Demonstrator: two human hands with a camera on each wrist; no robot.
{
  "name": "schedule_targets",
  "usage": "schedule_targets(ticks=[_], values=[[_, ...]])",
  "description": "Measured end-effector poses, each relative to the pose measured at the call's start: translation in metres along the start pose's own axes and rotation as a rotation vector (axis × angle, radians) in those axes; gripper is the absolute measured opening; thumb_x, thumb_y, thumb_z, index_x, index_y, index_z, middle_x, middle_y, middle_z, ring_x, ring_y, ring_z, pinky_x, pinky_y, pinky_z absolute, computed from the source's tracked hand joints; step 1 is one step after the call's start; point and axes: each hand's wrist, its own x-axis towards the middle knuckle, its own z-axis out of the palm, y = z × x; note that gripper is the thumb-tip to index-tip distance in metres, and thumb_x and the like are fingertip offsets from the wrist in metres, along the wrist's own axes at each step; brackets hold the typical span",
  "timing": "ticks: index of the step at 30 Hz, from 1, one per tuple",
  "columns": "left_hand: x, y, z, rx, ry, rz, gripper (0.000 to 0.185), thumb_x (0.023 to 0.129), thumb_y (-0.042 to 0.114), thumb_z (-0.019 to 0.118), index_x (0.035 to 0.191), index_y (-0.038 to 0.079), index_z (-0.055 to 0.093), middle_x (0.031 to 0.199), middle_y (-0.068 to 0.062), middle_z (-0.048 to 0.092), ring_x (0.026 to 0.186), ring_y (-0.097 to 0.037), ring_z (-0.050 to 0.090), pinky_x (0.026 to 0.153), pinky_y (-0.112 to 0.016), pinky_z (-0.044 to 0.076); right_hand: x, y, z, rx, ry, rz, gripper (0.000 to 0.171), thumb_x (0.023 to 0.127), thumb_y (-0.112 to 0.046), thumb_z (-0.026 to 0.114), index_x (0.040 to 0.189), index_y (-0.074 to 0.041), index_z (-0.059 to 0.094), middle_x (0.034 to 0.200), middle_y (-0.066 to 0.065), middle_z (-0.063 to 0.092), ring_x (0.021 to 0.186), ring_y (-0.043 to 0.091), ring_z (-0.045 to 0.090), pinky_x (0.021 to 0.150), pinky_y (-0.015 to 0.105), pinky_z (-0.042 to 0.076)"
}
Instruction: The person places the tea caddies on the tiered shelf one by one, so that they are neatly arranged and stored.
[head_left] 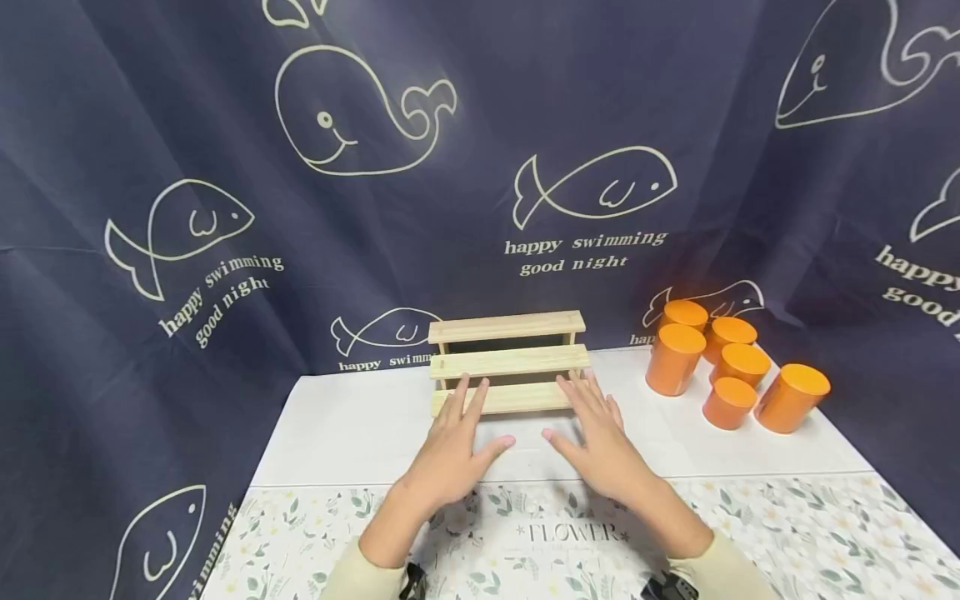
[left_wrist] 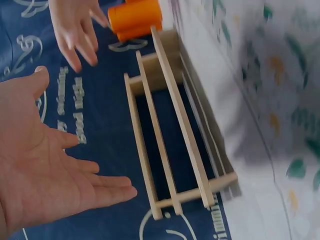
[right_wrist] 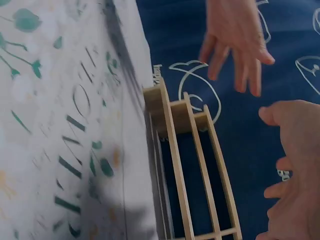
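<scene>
Floral-patterned paper (head_left: 787, 533) printed with the word "FLOWER" covers the table's near edge, and two forearms in pale sleeves reach forward over it. Both hands are spread flat, palms down, fingers straight and slightly fanned, holding nothing. Left hand (head_left: 453, 450) and right hand (head_left: 596, 446) hover side by side just in front of a small wooden stepped rack (head_left: 507, 362), three light-coloured tiers rising toward the back. Fingertips seem to reach the lowest tier, though whether they touch it cannot be told; the wrist views show open palms apart from the slats. This rack stands at the middle of the white tabletop (head_left: 345, 433), against a navy backdrop (head_left: 150, 125) printed with whales and fish. Well to the right, six orange cylindrical canisters (head_left: 731, 371) with matching lids stand clustered together.

Judging by the pose, the hands are at the stage of approaching or steadying the rack. Gripping it would likely call for curling the fingers around its two ends evenly, so it stays level.
</scene>
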Motion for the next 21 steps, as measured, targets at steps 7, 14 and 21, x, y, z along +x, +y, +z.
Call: schedule_targets(ticks=[7,14,21], values=[[0.03,-0.031,-0.01,-0.173,0.034,-0.074,0.084,0.089,0.077,0.038,0.156,0.044,-0.002,0.169,-0.003,-0.002,0.155,-0.038,0.008,0.118,-0.068,0.021,0.014,0.033,-0.017,0.228,0.275,0.136,0.072,0.091,-0.023,0.07,0.152,-0.013,0.034,0.16,0.017,0.029,0.15,0.042,0.021,0.118,0.068,0.019],[0.064,-0.063,-0.008,-0.233,0.108,-0.153,0.077,0.1,0.046,0.048,0.16,0.025,0.005,0.168,-0.014,0.0,0.155,-0.039,0.004,0.12,-0.066,0.018,0.031,0.077,-0.039,0.325,0.622,0.298,0.086,0.084,-0.009,0.072,0.155,-0.015,0.025,0.162,0.012,0.014,0.151,0.03,0.015,0.124,0.057,0.017],[0.09,-0.086,0.002,-0.337,0.161,-0.273,0.087,0.098,0.043,0.053,0.16,0.011,0.0,0.166,-0.021,0.001,0.153,-0.045,0.009,0.117,-0.066,0.025,0.04,0.116,-0.04,0.435,0.702,0.481,0.106,0.084,-0.014,0.071,0.159,-0.025,-0.003,0.165,0.005,-0.001,0.154,0.025,0.009,0.128,0.038,0.011]])
